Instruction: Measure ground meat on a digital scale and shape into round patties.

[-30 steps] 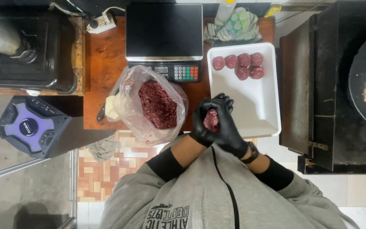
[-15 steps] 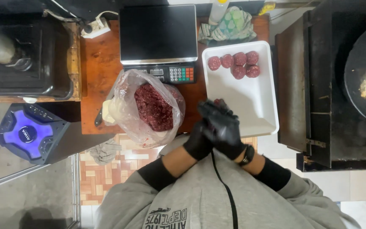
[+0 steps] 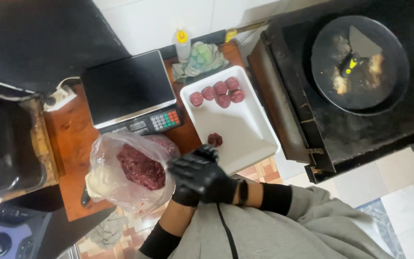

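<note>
Meat ball (image 3: 215, 139) now out of the gloved hands, lying on white tray (image 3: 245, 136); right hand (image 3: 212, 180) over left hand (image 3: 186, 192), both empty, fingers loosely curled, beside bag of mince (image 3: 132, 170)

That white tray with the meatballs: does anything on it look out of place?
One meatball sits alone near the front edge of the white tray, apart from the five clustered at the back. Nothing looks spilled or damaged.

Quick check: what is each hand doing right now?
Left hand: gloved, under the right one, grip cannot be told.
Right hand: gloved, laid over the left, nothing visibly held.
</note>
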